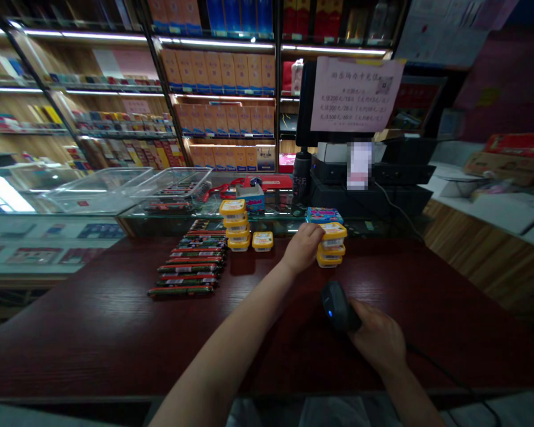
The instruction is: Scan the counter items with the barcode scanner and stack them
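Observation:
My left hand (305, 244) reaches forward with its fingers closed on the side of a yellow-lidded plastic tub (333, 233). That tub is at the top of a short stack, over more yellow tubs (330, 258). My right hand (380, 335) is wrapped round a black corded barcode scanner (338, 308) with a blue light, held over the counter nearer to me. To the left stands a taller stack of the same tubs (235, 226), with a single tub (262, 241) beside it. A row of slim dark packets with red stripes (191, 261) lies further left.
The dark red-brown counter (267, 332) carries everything. Behind it are clear plastic bins (102, 187), a colourful box (324, 214) and a monitor with a paper notice (356, 95). The scanner's cord (445, 365) trails right. Stocked shelves (218, 71) line the back wall.

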`<action>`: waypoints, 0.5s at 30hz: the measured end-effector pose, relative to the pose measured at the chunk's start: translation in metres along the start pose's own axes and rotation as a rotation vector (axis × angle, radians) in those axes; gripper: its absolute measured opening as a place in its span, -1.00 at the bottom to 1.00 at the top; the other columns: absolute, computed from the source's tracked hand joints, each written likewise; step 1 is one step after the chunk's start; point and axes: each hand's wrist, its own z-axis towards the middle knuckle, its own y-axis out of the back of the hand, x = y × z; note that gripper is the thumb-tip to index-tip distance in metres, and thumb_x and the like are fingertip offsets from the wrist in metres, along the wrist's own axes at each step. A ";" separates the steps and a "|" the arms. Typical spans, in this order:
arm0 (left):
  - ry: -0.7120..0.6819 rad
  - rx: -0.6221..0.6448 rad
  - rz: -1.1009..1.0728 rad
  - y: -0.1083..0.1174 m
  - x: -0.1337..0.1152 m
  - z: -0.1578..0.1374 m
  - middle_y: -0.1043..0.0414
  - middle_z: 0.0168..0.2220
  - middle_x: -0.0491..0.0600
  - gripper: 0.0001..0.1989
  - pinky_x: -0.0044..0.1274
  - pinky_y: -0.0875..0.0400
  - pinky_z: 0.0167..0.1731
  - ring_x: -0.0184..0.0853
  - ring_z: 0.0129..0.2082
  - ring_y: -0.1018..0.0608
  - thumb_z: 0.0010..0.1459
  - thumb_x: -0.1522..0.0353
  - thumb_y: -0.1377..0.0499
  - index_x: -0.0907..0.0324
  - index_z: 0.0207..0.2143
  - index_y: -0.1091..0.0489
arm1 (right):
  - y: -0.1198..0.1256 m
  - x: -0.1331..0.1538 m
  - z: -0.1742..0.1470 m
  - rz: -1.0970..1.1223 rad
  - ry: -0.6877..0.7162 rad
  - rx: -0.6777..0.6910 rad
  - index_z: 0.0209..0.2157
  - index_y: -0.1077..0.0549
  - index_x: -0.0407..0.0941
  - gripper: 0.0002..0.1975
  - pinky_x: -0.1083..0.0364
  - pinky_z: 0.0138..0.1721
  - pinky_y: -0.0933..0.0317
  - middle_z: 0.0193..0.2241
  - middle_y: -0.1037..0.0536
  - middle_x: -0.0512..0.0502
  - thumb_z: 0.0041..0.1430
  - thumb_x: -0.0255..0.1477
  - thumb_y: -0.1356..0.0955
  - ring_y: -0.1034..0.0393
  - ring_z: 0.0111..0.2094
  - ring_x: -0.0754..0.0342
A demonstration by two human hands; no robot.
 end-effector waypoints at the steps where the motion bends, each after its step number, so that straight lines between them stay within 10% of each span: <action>1: -0.023 0.034 0.021 -0.004 0.000 0.004 -0.35 -0.15 0.09 -0.82 -0.39 -0.32 -0.03 -0.24 -0.11 -0.34 0.19 0.48 0.03 0.23 -0.19 -0.31 | 0.000 0.001 0.000 -0.011 -0.008 -0.006 -0.16 -0.42 -0.06 -0.72 0.12 -0.30 -0.21 -0.32 -0.59 -0.02 0.05 -0.51 -0.27 -0.48 -0.33 0.05; 15: -0.027 0.118 0.080 -0.013 0.002 -0.002 -0.31 -0.01 0.10 -0.73 -0.36 -0.34 -0.03 -0.22 -0.01 -0.34 0.22 0.42 0.00 0.16 -0.03 -0.29 | 0.002 0.004 0.002 -0.038 -0.079 0.038 -0.15 -0.43 -0.06 -0.73 0.11 -0.31 -0.22 -0.29 -0.59 -0.06 0.07 -0.47 -0.27 -0.48 -0.34 0.04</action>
